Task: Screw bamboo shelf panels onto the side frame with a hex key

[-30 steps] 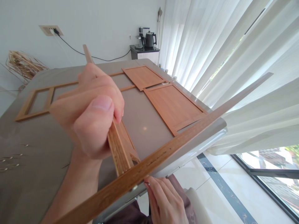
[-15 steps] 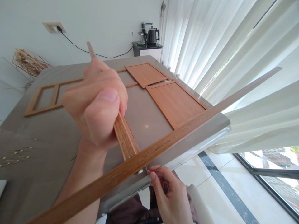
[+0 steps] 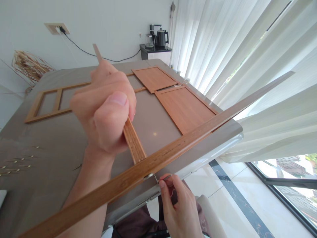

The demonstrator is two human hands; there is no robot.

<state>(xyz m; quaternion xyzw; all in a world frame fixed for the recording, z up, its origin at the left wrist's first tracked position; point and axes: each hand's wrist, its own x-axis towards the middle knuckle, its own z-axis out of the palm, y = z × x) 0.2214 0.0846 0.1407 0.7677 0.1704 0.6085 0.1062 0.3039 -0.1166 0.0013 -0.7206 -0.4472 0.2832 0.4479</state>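
Note:
My left hand [image 3: 105, 112] is wrapped around a short wooden slat [image 3: 133, 142] that butts at a right angle into a long wooden strip [image 3: 173, 148]. The long strip runs diagonally across the view, from lower left to upper right, above the table's near edge. Below it, my right hand [image 3: 179, 208] pinches a small metal hex key [image 3: 163, 179] whose tip sits at the joint on the strip's underside.
A grey table [image 3: 49, 172] carries a wooden frame [image 3: 47, 102] with two panel doors [image 3: 184, 107] and several small screws [image 3: 15, 163] at the left. Behind stand a side cabinet with a kettle [image 3: 160, 36], dried grass, a wall socket and white curtains [image 3: 247, 49].
The right hand rose from under the strip and now shows the hex key pinched at the joint. The left hand and slat shifted slightly right and up.

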